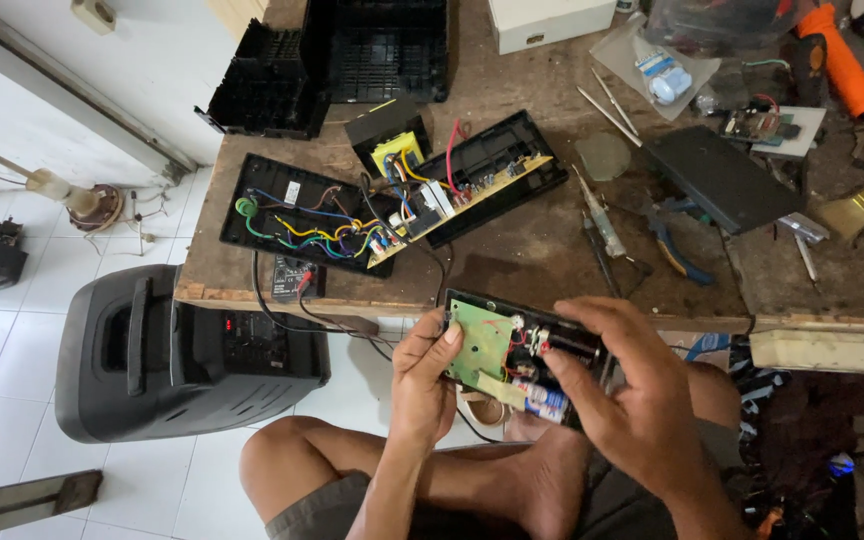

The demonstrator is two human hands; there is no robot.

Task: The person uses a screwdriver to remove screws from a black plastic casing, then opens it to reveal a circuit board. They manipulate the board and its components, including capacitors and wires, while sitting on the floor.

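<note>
Both my hands hold a small black open case (472, 305) over my lap, just in front of the workbench edge. Inside it sit a green circuit board (480, 345), red wires and a dark cylindrical cell. My left hand (422, 385) grips the case's left side, thumb resting on the green board. My right hand (622, 385) wraps the right side, fingers lying over the dark cell. A black cable runs from the case up to the bench.
On the wooden workbench (542, 250) lie an opened black device with coloured wiring (312, 215), a tan circuit board (462, 195), blue-handled pliers (677, 250), screwdrivers, a brush and an orange tool (842, 65). A black speaker box (182, 355) lies on the tiled floor at left.
</note>
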